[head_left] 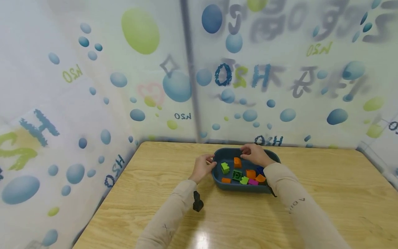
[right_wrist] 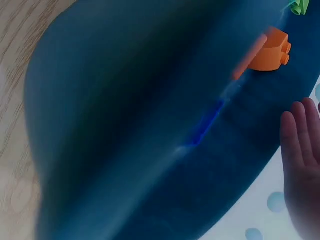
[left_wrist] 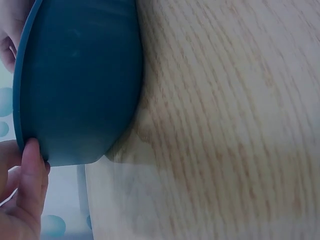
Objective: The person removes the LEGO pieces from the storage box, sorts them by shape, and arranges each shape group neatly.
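Note:
A dark blue bin [head_left: 239, 187] stands on the wooden table and holds several toy bricks, among them a light green brick [head_left: 225, 167], an orange brick [head_left: 237, 162] and a pink brick [head_left: 253, 182]. My left hand [head_left: 203, 167] holds the bin's left rim. In the left wrist view its thumb [left_wrist: 30, 170] presses on the rim of the bin [left_wrist: 80, 85]. My right hand [head_left: 255, 154] lies over the far rim. In the right wrist view its fingers [right_wrist: 302, 150] are straight just beyond the rim of the bin [right_wrist: 150, 125], near an orange brick [right_wrist: 270, 50].
The wooden table [head_left: 326, 186] spreads wide around the bin. Printed plastic sheets [head_left: 93, 103] wall it in at the back and left, with a grey pole [head_left: 191, 69] in the corner. A black wrist mount [head_left: 197, 201] hangs under my left forearm.

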Action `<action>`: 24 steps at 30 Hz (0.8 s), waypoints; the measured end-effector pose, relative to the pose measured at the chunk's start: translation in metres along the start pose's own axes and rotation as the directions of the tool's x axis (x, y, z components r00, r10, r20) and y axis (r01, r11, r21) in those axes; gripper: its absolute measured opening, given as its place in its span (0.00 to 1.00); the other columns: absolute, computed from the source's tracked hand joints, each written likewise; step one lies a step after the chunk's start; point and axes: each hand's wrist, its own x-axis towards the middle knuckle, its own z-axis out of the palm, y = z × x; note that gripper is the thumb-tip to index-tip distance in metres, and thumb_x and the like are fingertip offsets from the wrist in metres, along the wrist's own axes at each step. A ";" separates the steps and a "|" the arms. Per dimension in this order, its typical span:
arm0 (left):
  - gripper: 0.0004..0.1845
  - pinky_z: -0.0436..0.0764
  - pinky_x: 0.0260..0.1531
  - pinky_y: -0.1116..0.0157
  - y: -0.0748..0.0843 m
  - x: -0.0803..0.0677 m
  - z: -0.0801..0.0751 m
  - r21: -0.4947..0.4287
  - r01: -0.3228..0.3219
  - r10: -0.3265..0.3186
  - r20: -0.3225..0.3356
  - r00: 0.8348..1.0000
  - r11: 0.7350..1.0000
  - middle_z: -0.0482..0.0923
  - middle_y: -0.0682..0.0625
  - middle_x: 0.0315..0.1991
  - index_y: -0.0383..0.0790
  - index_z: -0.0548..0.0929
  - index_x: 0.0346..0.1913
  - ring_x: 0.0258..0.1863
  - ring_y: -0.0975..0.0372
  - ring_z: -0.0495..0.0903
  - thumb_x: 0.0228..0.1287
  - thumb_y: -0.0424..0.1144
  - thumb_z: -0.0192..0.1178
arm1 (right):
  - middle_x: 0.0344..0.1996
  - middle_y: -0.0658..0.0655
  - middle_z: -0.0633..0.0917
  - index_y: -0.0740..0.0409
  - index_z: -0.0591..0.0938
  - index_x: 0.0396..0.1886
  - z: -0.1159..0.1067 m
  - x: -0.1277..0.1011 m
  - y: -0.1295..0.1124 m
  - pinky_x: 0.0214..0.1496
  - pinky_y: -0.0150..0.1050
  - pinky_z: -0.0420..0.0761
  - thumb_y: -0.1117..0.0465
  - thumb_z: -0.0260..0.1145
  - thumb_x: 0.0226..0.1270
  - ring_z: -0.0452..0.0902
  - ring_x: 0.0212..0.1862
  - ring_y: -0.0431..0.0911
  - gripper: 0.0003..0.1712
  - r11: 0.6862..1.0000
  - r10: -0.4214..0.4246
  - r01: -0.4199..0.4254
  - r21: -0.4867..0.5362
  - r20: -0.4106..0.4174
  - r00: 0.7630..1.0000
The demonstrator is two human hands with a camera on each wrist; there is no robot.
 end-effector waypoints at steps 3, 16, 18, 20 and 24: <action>0.17 0.81 0.18 0.62 0.000 0.000 0.000 -0.047 0.003 -0.003 -0.005 1.000 0.999 0.74 0.41 0.31 0.28 0.76 0.50 0.26 0.56 0.78 0.56 0.28 0.58 | 0.35 0.64 0.80 0.72 0.75 0.45 0.004 0.003 0.001 0.41 0.47 0.78 0.68 0.61 0.58 0.76 0.38 0.54 0.16 1.000 0.000 0.000 0.009 0.028 1.000; 0.17 0.81 0.20 0.58 -0.003 -0.001 -0.001 -0.118 0.027 -0.029 -0.015 0.999 0.993 0.73 0.42 0.31 0.29 0.76 0.50 0.22 0.60 0.75 0.56 0.29 0.59 | 0.39 0.64 0.79 0.71 0.76 0.46 0.027 0.013 0.004 0.45 0.46 0.77 0.69 0.62 0.56 0.75 0.42 0.54 0.16 0.999 0.024 -0.021 -0.029 0.100 0.995; 0.17 0.81 0.20 0.58 -0.003 -0.002 -0.001 -0.117 0.035 -0.037 -0.014 0.999 0.992 0.73 0.42 0.31 0.29 0.76 0.49 0.21 0.61 0.75 0.56 0.29 0.59 | 0.40 0.65 0.79 0.71 0.76 0.46 0.028 0.013 0.002 0.45 0.47 0.76 0.70 0.62 0.56 0.74 0.42 0.55 0.17 0.999 0.026 -0.023 -0.031 0.105 0.994; 0.17 0.81 0.20 0.59 -0.002 -0.002 -0.001 -0.112 0.036 -0.038 -0.012 0.999 0.993 0.73 0.43 0.31 0.29 0.76 0.49 0.21 0.61 0.75 0.55 0.28 0.59 | 0.41 0.64 0.79 0.71 0.76 0.47 0.027 0.014 0.001 0.45 0.46 0.76 0.69 0.62 0.56 0.74 0.43 0.54 0.17 0.999 0.031 -0.028 -0.033 0.112 0.993; 0.17 0.81 0.19 0.60 -0.002 -0.001 -0.001 -0.106 0.030 -0.031 -0.010 0.999 0.994 0.73 0.43 0.30 0.29 0.76 0.49 0.21 0.61 0.75 0.55 0.28 0.59 | 0.42 0.66 0.78 0.72 0.75 0.47 0.021 0.015 -0.003 0.46 0.47 0.76 0.68 0.62 0.57 0.74 0.44 0.56 0.18 0.998 0.013 -0.005 -0.055 0.150 0.989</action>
